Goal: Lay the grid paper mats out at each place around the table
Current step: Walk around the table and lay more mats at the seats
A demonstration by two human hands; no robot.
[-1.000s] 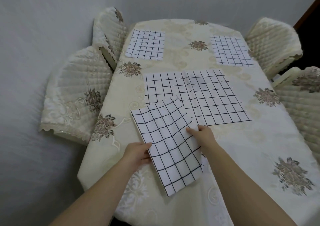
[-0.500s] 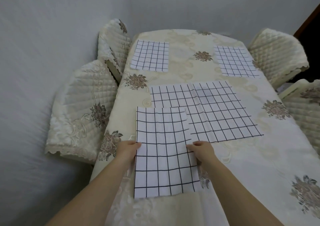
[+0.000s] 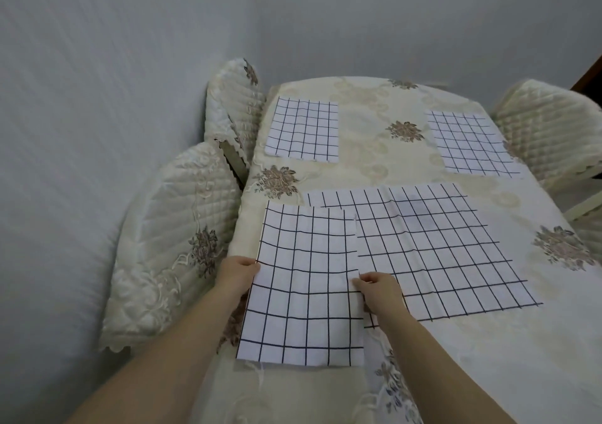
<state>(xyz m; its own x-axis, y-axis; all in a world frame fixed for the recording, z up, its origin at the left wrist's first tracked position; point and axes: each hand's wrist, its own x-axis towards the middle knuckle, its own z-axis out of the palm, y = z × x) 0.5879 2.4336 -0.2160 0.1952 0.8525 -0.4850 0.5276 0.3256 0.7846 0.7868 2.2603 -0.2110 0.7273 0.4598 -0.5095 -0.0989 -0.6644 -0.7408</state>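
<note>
I hold a white grid paper mat (image 3: 306, 280) by its two side edges, over the near left part of the table (image 3: 374, 150). My left hand (image 3: 236, 272) grips its left edge and my right hand (image 3: 379, 293) pinches its right edge. Its far right corner overlaps a larger grid mat (image 3: 433, 244) spread in the table's middle. Two smaller grid mats lie flat farther off, one at the far left place (image 3: 303, 130) and one at the far right place (image 3: 470, 143).
A cream cloth with brown flower prints covers the table. Quilted covered chairs stand at the left (image 3: 172, 244), far left (image 3: 234, 98) and far right (image 3: 547, 124). A grey wall runs close behind and to the left.
The held mat turned from a slanted angle to square with the table's left edge and shifted left and away from me. Both hands kept hold of its side edges.
</note>
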